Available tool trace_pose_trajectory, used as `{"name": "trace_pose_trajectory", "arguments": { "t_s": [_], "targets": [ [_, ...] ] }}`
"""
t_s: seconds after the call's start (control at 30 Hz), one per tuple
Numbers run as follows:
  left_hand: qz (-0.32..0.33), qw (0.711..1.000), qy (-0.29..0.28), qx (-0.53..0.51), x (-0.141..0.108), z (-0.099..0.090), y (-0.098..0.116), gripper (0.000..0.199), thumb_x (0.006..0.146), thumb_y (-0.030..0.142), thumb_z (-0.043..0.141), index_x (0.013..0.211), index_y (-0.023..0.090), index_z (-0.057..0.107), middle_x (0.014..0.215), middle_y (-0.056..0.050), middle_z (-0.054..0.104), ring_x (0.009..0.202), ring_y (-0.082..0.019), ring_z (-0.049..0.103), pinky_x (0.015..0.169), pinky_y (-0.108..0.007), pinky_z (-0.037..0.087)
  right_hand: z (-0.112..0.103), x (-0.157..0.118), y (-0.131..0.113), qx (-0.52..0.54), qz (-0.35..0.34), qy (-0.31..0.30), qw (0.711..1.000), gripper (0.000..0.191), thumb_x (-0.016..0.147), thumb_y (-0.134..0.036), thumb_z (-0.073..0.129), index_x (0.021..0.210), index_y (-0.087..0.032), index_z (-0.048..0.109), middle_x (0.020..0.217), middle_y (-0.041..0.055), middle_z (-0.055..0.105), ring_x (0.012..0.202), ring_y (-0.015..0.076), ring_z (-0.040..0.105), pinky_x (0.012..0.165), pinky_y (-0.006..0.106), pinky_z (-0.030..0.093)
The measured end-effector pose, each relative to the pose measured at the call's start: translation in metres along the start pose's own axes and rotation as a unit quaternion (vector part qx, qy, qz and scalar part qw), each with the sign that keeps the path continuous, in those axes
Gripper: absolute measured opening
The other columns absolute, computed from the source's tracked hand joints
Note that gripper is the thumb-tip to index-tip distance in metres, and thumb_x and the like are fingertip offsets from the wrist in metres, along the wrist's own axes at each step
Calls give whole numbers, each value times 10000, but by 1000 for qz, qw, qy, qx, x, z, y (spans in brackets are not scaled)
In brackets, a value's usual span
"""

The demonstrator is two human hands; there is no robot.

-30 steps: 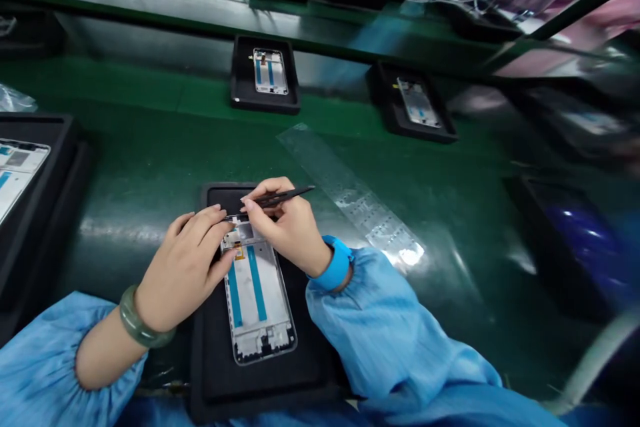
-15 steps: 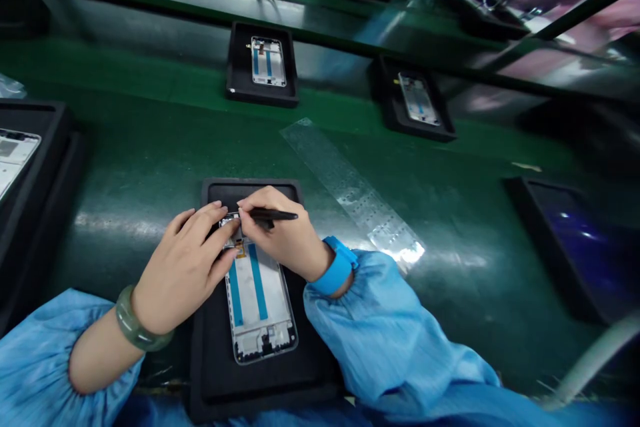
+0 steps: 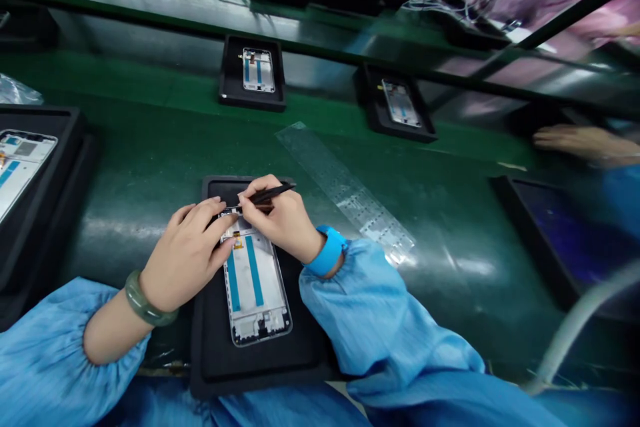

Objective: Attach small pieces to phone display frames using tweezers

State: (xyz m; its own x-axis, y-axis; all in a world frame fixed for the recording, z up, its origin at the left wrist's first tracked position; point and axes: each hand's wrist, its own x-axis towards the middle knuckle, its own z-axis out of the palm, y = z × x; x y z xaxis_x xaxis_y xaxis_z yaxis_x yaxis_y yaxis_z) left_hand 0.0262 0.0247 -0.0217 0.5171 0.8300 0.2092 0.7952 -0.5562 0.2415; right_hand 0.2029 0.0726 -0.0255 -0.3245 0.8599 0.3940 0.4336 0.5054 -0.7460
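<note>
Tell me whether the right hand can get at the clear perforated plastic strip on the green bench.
Likely yes: the right hand, pinching slim black tweezers, lies close beside the clear perforated plastic strip on the green bench, and no object stands between them.

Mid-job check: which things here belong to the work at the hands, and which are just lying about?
In the work: left hand, right hand, tweezers, phone frame, black tray.
Lying about: clear plastic strip, tray ahead, tray to the left.

The left hand [image 3: 186, 257] hides the top end of the phone frame [image 3: 255, 287], the tips of the tweezers [image 3: 270, 195] are too small to tell, and a co-worker's hand [image 3: 583, 143] runs off the right edge.
</note>
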Motion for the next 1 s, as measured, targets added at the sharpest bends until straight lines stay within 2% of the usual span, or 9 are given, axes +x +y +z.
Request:
{"name": "trace_pose_trajectory", "arguments": {
  "t_s": [0.17, 0.3, 0.4, 0.47, 0.53, 0.63, 0.7, 0.83, 1.0],
  "targets": [
    [-5, 1000, -5, -10, 0, 2, -4, 253, 914, 295, 417, 1097, 218, 573, 1217, -101, 550, 1200, -243, 478, 939, -440, 418, 4, -3, 0, -19, -56, 43, 997, 58, 809, -142, 544, 810, -200, 537, 808, 3, 601, 760, 122, 619, 709, 248, 534],
    [-27, 1000, -10, -11, 0, 0, 4, 235, 908, 290, 430, 1086, 214, 563, 1240, -104, 520, 1262, -269, 409, 1003, -503, 362, 1, -3, 4, 117, 38, 203, 971, 72, 819, -218, 582, 848, -212, 516, 802, -17, 581, 667, 105, 646, 598, 235, 566],
    [-23, 1000, 7, 14, 7, -7, 33, 222, 894, 296, 453, 1053, 191, 567, 1258, -119, 497, 1284, -326, 357, 1037, -578, 284, -8, 0, 10, 204, 89, 297, 929, 137, 820, -280, 599, 868, -218, 487, 778, -33, 585, 654, 105, 664, 565, 229, 585],
    [10, 999, -48, 6, 17, -10, 61, 264, 906, 366, 429, 1017, 177, 575, 1104, -106, 565, 1097, -292, 514, 951, -514, 401, -19, 2, 18, 209, 81, 345, 911, 161, 806, -293, 615, 859, -218, 482, 787, -32, 584, 676, 111, 669, 548, 226, 589],
    [4, 991, -135, 7, 31, -8, 88, 441, 897, 520, 360, 933, 142, 584, 917, -104, 585, 876, -269, 586, 759, -440, 497, -32, 3, 30, 190, 69, 385, 900, 177, 790, -295, 628, 853, -216, 482, 793, -32, 576, 684, 115, 668, 530, 225, 589],
    [-59, 977, -197, 52, 56, 2, 115, 638, 822, 658, 381, 928, 66, 594, 887, -158, 589, 817, -294, 601, 654, -418, 507, -50, 4, 51, 165, 76, 421, 889, 198, 771, -300, 638, 843, -211, 476, 757, -35, 566, 663, 126, 666, 515, 238, 588],
    [-78, 971, -215, 66, 70, 9, 122, 567, 840, 564, 464, 946, 23, 599, 870, -177, 602, 813, -285, 612, 620, -380, 509, -59, 4, 62, 157, 91, 438, 881, 201, 767, -308, 628, 836, -208, 468, 737, -33, 565, 661, 141, 666, 501, 252, 584],
    [-88, 961, -248, 85, 85, 12, 108, 315, 877, 349, 527, 1051, 92, 581, 1013, -119, 609, 916, -209, 603, 754, -364, 518, -68, 3, 70, 149, 119, 438, 879, 220, 754, -328, 620, 839, -209, 456, 744, -18, 568, 667, 163, 661, 515, 292, 585],
    [-129, 952, -238, 145, 94, -13, 54, 353, 874, 356, 540, 1164, 155, 523, 1160, -89, 558, 987, -199, 577, 824, -413, 506, -66, 0, 67, 138, 143, 399, 895, 221, 767, -355, 604, 851, -214, 457, 777, 3, 572, 703, 170, 664, 562, 307, 597]
  ]
}}
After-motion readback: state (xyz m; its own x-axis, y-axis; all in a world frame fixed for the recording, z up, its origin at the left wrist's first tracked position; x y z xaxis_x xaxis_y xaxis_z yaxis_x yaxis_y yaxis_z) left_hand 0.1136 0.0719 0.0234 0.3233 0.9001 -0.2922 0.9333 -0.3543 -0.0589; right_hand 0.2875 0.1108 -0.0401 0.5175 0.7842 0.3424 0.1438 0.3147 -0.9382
